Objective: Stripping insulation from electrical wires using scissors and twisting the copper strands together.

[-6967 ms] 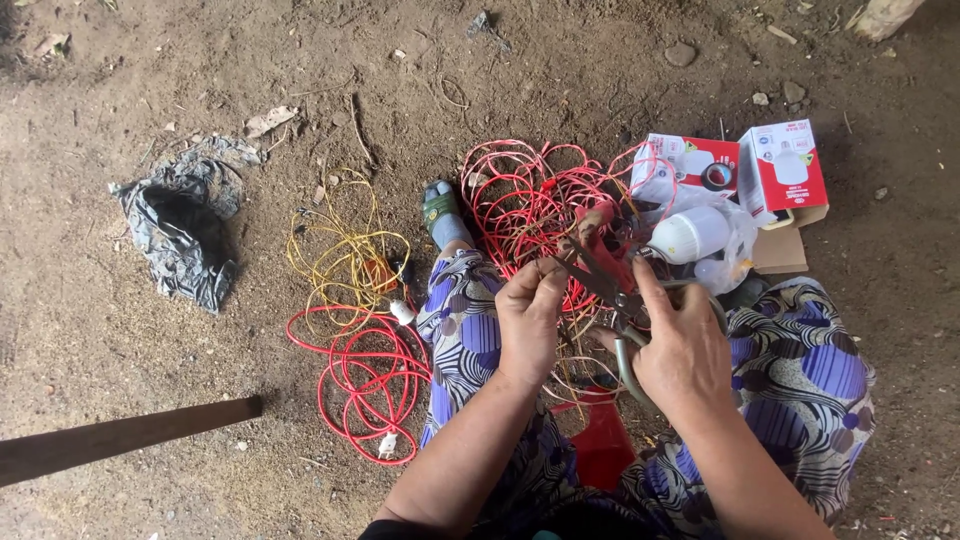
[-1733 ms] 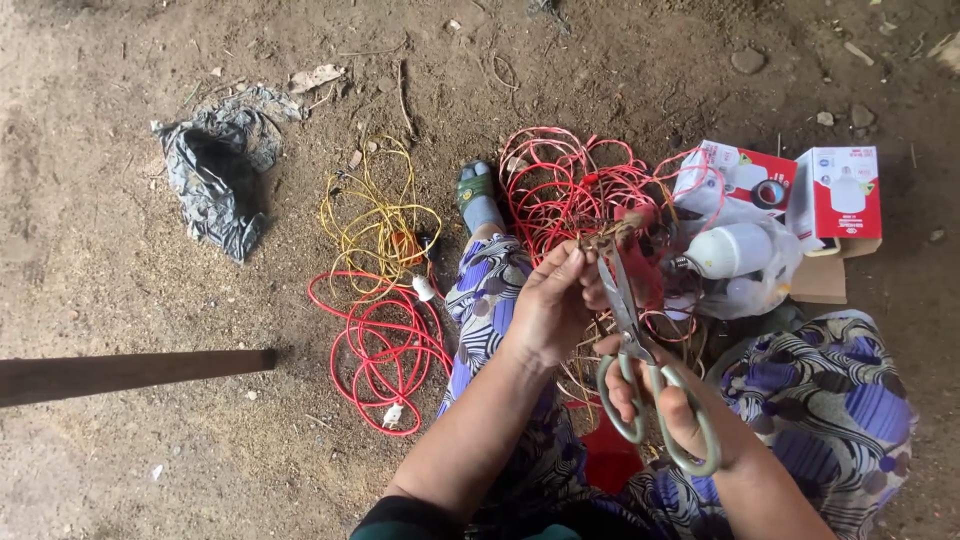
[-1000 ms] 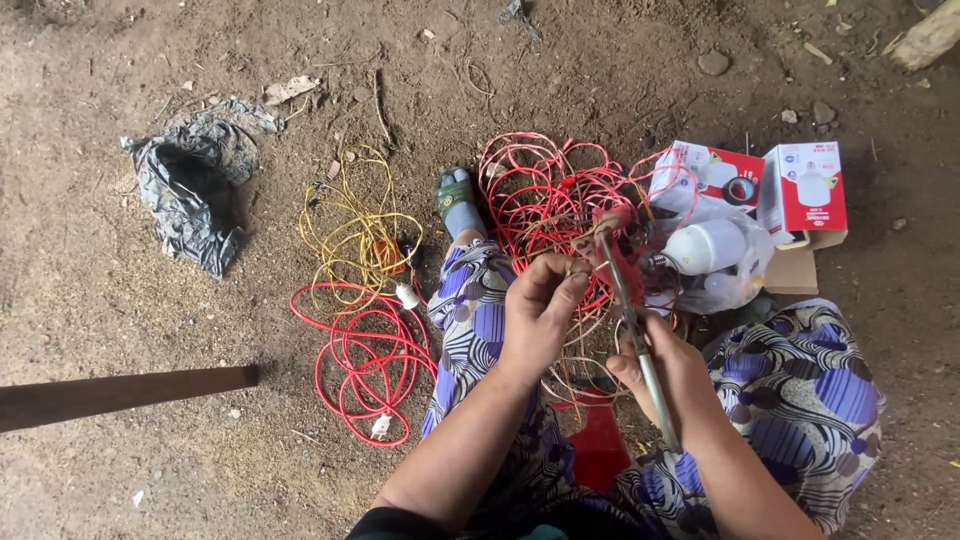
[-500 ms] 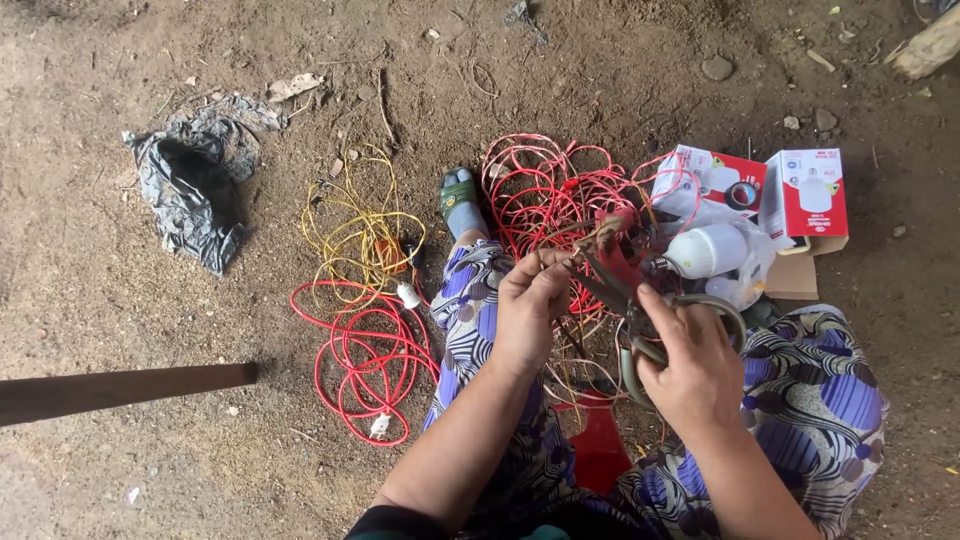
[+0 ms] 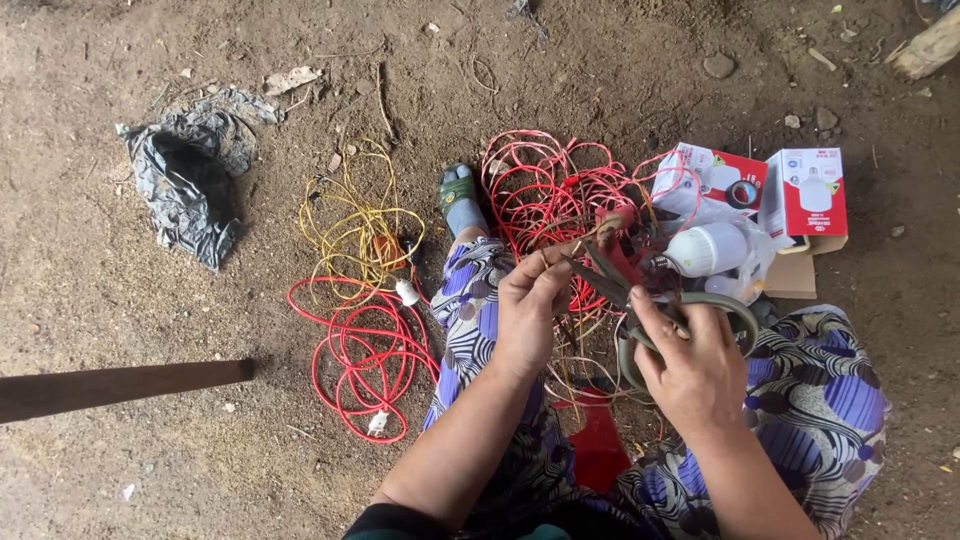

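- Gripping the scissors [image 5: 640, 300] by their loops, the right hand [image 5: 690, 365] aims open blades at the wire [image 5: 572, 240].
- Left hand [image 5: 530, 310] pinches that wire taut above the lap — steadying it beside the red coils [image 5: 545, 190].

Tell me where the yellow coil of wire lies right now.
In the head view, the yellow coil of wire lies on the dirt floor, left of the person's sock-clad foot, just above the red coil of wire and right of the crumpled grey plastic bag.
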